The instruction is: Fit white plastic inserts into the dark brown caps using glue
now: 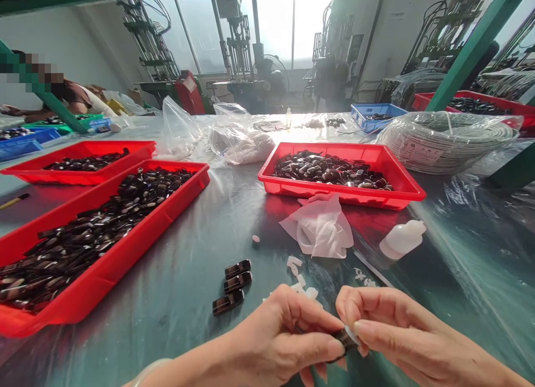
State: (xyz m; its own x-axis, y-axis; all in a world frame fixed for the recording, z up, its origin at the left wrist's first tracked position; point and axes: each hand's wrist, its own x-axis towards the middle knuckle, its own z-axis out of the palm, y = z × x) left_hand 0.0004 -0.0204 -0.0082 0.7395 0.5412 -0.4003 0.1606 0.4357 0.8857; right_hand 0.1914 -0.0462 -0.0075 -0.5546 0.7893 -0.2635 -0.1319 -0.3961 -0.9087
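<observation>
My left hand (292, 334) is closed round a small dark plastic part (343, 339), mostly hidden by the fingers. At its right end my right hand (401, 331) pinches a small whitish piece (351, 335) that touches the part. Left of my hands, several similar glossy black-brown parts (237, 282) lie in a short row on the table. Just beyond my fingers are several loose white plastic pieces (295, 262), and a small pale oval piece (256, 238) lies farther off.
Red trays (234, 169) (338, 200) full of dark parts stand left and ahead. A white cloth (321, 231), a white squeeze bottle (402, 239) and a thin white stick (373, 269) lie nearer. A cable coil (443, 141) sits back right; a green post (480, 47) rises there. Another person is far left.
</observation>
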